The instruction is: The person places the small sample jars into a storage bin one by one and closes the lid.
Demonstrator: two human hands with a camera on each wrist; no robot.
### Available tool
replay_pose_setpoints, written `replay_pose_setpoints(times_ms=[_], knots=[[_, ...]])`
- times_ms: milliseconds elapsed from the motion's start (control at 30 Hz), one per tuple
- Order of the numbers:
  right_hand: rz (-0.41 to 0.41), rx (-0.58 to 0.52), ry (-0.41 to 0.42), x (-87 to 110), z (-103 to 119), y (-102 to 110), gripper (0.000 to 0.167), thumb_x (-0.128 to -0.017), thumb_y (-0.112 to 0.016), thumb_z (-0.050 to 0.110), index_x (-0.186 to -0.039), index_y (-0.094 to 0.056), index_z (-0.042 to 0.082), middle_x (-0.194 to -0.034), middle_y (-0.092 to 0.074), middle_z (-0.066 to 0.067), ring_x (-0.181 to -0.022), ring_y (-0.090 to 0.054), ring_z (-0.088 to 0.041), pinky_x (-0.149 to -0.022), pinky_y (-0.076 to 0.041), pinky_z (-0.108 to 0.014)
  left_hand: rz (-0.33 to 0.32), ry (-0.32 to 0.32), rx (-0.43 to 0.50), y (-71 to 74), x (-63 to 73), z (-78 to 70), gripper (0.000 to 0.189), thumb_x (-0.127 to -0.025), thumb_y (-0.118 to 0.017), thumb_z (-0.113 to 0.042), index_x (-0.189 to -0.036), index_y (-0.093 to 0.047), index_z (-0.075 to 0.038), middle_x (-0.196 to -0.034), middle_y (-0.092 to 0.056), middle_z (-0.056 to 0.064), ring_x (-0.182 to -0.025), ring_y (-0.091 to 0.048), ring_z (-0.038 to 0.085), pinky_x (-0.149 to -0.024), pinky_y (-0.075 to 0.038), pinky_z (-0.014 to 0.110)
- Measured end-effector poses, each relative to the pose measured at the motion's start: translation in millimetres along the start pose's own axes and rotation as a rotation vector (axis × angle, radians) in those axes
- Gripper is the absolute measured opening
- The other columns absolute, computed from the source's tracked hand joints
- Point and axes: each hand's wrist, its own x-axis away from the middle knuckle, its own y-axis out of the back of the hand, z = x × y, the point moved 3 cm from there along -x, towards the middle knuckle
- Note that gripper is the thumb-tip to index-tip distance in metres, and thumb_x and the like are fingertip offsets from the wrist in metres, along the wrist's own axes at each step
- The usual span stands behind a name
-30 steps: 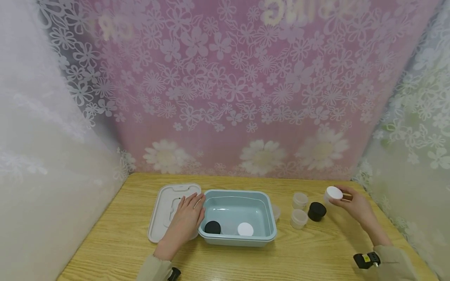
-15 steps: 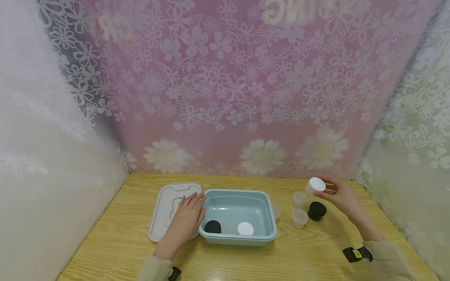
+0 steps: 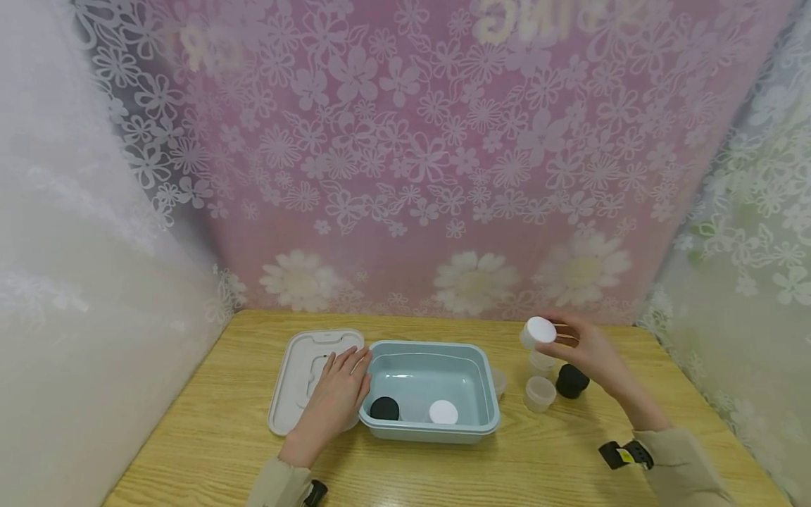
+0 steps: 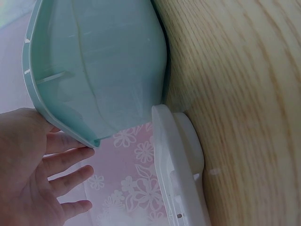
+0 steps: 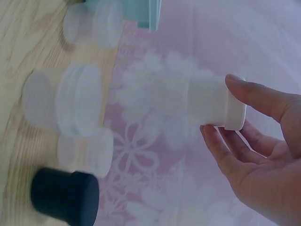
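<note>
My right hand pinches a white lidded jar by its lid, thumb on one side and fingers on the other, raised above the table. In the head view the jar overlaps the rear translucent jar. My left hand rests with fingers extended at the left rim of the light blue plastic box; the left wrist view shows the fingers reaching past the rim's corner. Inside the box lie a black-lidded jar and a white-lidded jar, partly hidden by the front wall.
A pale lid lies left of the box, partly under the left forearm. Right of the box stand another translucent jar and a black jar. One more translucent jar peeks out behind the box's right wall. A floral curtain closes off the back.
My right hand has carried the white jar leftward and slightly up, from right of the black jar to over the rear translucent jar. The left hand stays at the box.
</note>
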Motion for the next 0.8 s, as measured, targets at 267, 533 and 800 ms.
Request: replay_pose_setpoints(times_ms=[267,533,800], knots=[[0.056,-0.033,0.05,-6.5,20,-14,0.06,-0.092,-0.076,0.015,-0.144,-0.051,-0.001,-0.137,-0.056,-0.025,-0.121,-0.059,-0.047,-0.092,-0.058,-0.041,-0.005,-0.003,-0.004,-0.1,0.2,0.4,0.039,-0.101,-0.062,-0.017,-0.137,-0.061,0.0,-0.14,-0.06,0.015,-0.133,-0.052,0.037,-0.112,-0.037,0.061],[0.159,-0.058,0.15,-7.7,41,-34,0.054,-0.089,-0.078,0.012,-0.137,-0.057,-0.001,-0.131,-0.062,-0.02,-0.117,-0.062,-0.042,-0.097,-0.056,-0.042,0.006,0.002,0.013,1.7,0.0,-0.8,0.039,-0.102,-0.061,-0.016,-0.137,-0.061,0.001,-0.14,-0.06,0.015,-0.134,-0.051,0.038,-0.113,-0.036,0.061],[0.229,-0.053,0.237,-8.2,51,-58,0.055,-0.087,-0.081,0.017,-0.136,-0.059,0.002,-0.131,-0.063,-0.014,-0.116,-0.064,-0.032,-0.096,-0.056,-0.037,0.009,0.006,0.004,1.1,-0.5,-0.8,0.039,-0.102,-0.061,-0.017,-0.137,-0.061,0.001,-0.14,-0.06,0.015,-0.134,-0.051,0.037,-0.113,-0.036,0.061]])
